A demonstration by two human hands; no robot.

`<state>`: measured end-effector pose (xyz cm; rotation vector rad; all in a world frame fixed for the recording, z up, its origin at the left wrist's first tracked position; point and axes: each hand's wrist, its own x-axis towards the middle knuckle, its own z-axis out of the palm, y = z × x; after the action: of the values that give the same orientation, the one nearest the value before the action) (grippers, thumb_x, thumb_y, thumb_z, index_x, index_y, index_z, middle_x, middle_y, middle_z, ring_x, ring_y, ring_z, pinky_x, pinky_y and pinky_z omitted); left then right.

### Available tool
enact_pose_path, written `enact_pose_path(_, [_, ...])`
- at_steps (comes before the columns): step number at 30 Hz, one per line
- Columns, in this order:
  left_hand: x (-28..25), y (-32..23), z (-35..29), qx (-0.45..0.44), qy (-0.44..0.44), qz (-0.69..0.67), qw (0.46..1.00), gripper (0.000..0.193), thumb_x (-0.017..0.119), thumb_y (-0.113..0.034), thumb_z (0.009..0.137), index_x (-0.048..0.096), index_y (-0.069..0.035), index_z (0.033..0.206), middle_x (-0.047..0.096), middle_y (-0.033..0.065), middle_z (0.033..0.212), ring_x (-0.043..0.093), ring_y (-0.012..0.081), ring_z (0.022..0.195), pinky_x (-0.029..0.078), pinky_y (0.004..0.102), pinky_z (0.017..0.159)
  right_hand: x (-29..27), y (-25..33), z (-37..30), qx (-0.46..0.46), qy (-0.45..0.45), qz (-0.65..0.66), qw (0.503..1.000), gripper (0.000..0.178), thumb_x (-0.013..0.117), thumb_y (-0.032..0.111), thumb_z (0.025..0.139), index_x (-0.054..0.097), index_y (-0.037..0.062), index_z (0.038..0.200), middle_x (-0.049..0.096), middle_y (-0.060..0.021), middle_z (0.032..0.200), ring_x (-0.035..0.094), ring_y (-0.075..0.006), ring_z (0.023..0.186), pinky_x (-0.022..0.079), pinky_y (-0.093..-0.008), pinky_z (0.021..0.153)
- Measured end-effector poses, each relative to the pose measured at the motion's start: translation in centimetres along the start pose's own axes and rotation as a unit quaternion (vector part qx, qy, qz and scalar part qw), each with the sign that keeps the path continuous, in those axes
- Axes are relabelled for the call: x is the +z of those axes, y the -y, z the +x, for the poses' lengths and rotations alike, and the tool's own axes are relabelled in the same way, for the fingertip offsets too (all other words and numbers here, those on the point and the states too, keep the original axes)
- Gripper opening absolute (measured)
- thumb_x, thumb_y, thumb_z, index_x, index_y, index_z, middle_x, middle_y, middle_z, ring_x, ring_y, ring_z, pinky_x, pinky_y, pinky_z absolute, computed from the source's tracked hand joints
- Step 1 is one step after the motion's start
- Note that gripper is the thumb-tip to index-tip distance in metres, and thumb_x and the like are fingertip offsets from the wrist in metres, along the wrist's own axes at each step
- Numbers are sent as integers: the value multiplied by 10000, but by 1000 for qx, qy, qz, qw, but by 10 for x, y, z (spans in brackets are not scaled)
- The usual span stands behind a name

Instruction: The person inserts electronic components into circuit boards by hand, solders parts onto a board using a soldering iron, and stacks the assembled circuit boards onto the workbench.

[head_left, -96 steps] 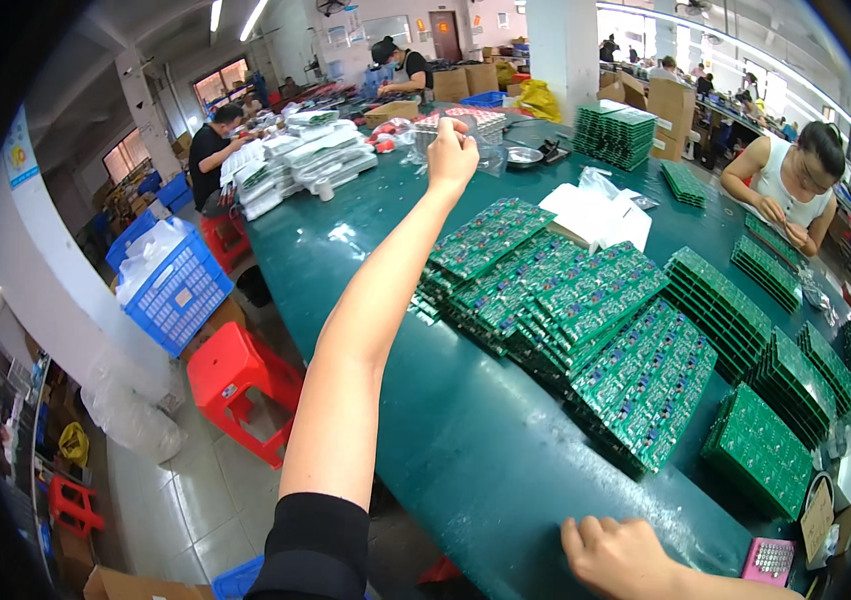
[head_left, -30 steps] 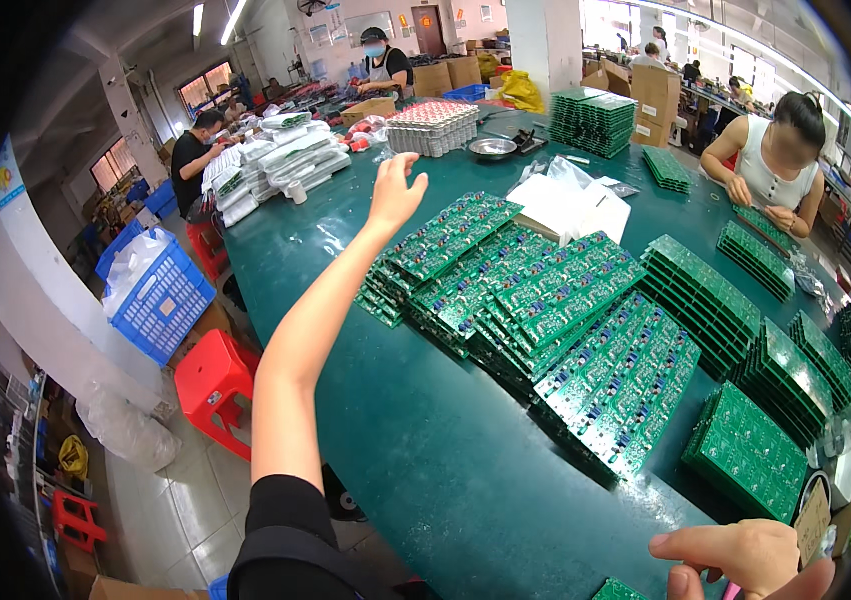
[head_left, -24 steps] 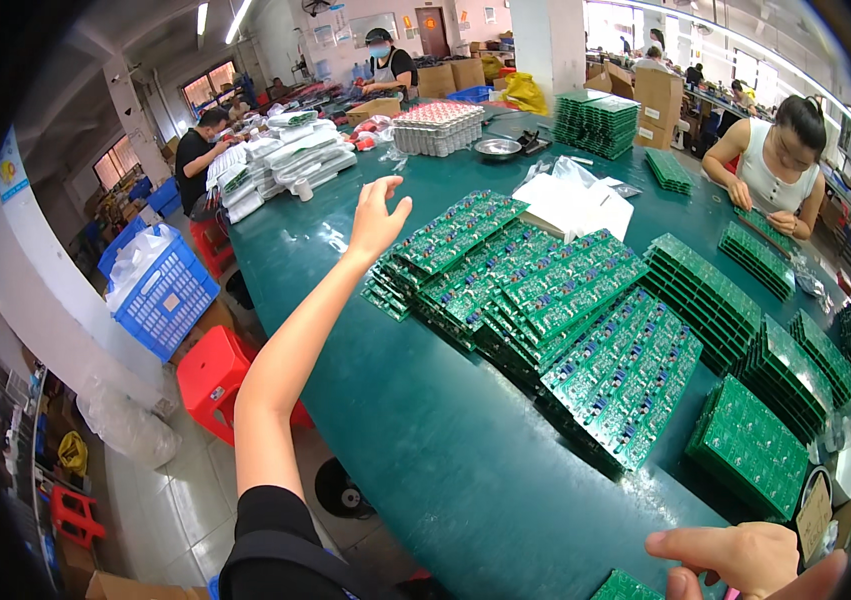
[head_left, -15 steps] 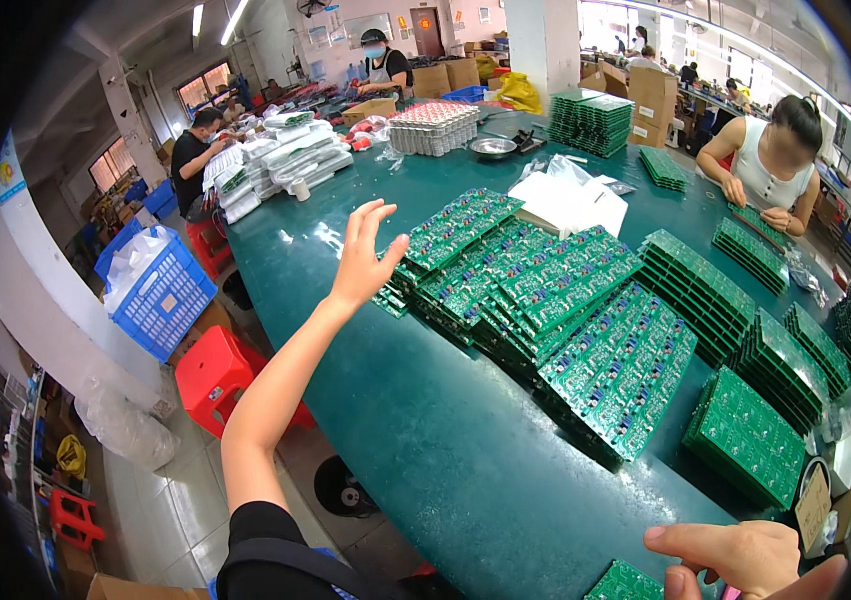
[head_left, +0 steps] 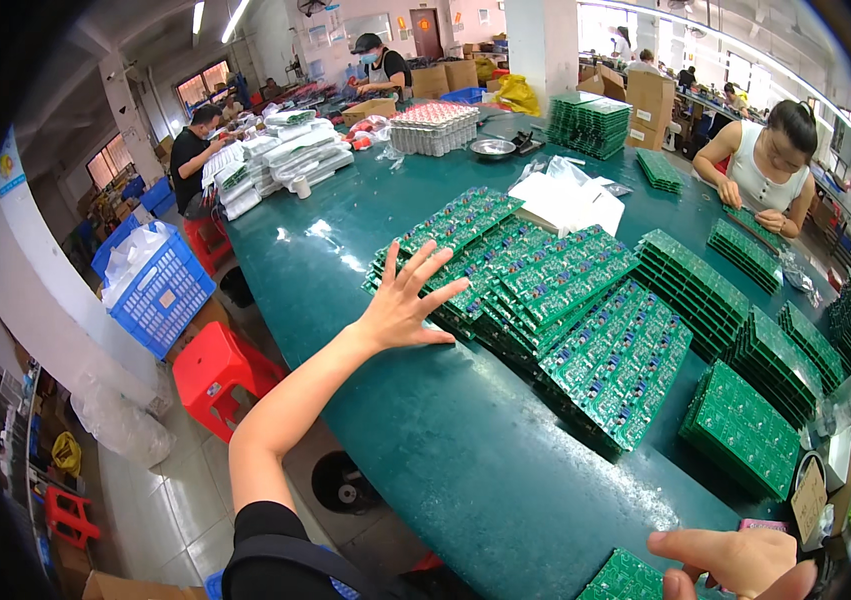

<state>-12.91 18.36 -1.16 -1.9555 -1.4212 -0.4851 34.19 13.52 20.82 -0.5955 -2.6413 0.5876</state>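
Now your left hand [head_left: 400,310] lies spread, fingers wide, holding nothing, palm at the near edge of the fanned boards [head_left: 505,265] on the green table [head_left: 425,450]; press flat and even so the overlapped rows do not slide or buckle; your right hand [head_left: 735,560] sits low at the frame's edge, loosely open, touching another board [head_left: 625,580], grip unclear; the blue crate [head_left: 160,290] beside the table holds clear plastic bags; a metal bowl [head_left: 493,148] far off looks empty.

head cam | head-height, facing down-forward | wide fisheye | green table [head_left: 445,470] close
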Motion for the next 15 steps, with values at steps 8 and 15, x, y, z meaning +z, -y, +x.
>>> enact_pose_path(8, [16, -3, 7, -5, -26, 21, 999, 960, 746, -653, 650, 392, -274, 1459, 288, 123, 1545, 244, 342, 1453, 47, 676, 1158, 11, -15, -6, -94, -43, -51, 993, 251, 730, 49, 783, 675, 75, 1026, 702, -75, 855, 615, -236, 587, 477, -351, 584])
enact_pose_path(15, [19, -5, 8, 0, -12, 40, 999, 1069, 801, -606, 564, 366, -231, 1467, 295, 159, 1534, 274, 378, 1446, 46, 671, 1150, 7, -28, -22, -79, -14, -60, 995, 412, 723, -53, 752, 557, -17, 1128, 693, -126, 879, 616, -278, 609, 484, -370, 585])
